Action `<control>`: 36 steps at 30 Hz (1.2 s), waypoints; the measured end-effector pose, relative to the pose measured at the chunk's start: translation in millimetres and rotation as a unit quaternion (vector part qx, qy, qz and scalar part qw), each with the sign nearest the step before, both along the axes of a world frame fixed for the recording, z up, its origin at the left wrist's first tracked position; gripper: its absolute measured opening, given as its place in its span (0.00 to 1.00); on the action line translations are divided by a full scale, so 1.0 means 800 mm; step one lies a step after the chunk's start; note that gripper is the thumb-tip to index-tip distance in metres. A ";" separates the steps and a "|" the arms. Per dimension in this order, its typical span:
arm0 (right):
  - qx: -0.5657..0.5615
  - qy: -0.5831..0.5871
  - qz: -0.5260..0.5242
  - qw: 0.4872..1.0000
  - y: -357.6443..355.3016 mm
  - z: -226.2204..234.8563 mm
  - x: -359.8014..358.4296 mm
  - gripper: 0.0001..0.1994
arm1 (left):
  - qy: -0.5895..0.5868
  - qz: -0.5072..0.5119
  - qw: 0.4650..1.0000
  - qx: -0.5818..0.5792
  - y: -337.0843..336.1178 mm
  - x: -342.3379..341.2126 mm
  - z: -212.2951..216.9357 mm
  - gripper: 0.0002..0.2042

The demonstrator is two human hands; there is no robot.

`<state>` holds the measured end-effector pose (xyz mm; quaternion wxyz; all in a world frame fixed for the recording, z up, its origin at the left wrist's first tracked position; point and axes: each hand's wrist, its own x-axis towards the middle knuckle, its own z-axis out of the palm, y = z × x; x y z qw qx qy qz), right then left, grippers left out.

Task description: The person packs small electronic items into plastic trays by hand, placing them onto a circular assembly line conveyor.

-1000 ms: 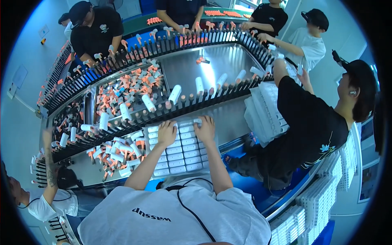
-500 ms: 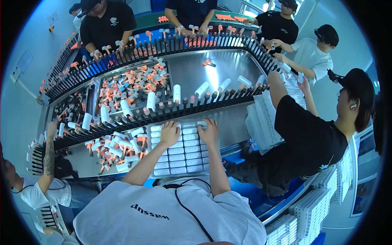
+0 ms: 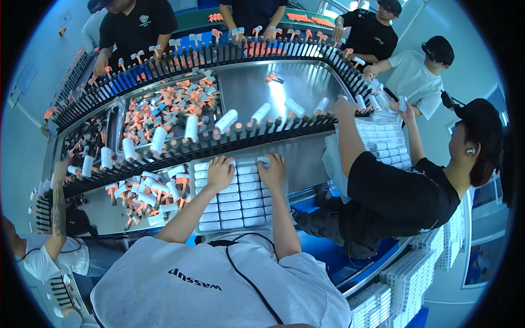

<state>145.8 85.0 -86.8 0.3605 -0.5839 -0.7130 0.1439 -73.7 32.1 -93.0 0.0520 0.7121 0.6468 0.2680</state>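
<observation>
A tray packed with rows of small white rounded casings lies on the metal bench straight in front of me. My left hand is over its far left part, fingers curled down onto the far rows; what they grip, if anything, is hidden beneath them. At the far right part, my right hand has thumb and fingers closed around a white casing. Left of the tray lies a loose heap of white and orange pieces.
Beyond my hands a curved rack of black posts carries white casings. Behind it sits a metal tray of orange and grey parts. A co-worker stands close at my right beside another casing tray. Tray stacks stand at lower right.
The whole view has shifted slightly. The co-worker on the right has swung an arm left toward the rack, uncovering their tray of casings. My hands stay at the far end of my tray.
</observation>
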 end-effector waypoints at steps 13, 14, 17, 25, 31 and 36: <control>0.035 -0.058 0.014 0.998 -0.004 -0.005 -0.003 0.18 | -0.001 0.018 1.000 -0.009 0.000 -0.003 0.002 0.14; 0.024 -0.064 0.011 0.998 -0.008 -0.005 -0.006 0.18 | -0.003 0.019 1.000 -0.012 -0.002 -0.002 0.002 0.14; 0.024 -0.074 0.003 0.997 -0.010 -0.003 -0.007 0.18 | -0.012 0.015 0.999 -0.031 0.002 -0.005 0.005 0.15; 0.024 -0.092 -0.007 0.995 -0.015 0.004 -0.009 0.19 | -0.023 0.006 0.999 -0.022 0.005 -0.007 0.011 0.15; 0.036 -0.098 -0.004 0.995 -0.017 0.000 -0.009 0.20 | -0.017 0.003 1.000 -0.020 0.004 -0.008 0.008 0.15; 0.017 -0.102 -0.012 0.995 -0.018 0.003 -0.008 0.19 | -0.023 -0.004 1.000 -0.010 0.005 -0.007 0.008 0.15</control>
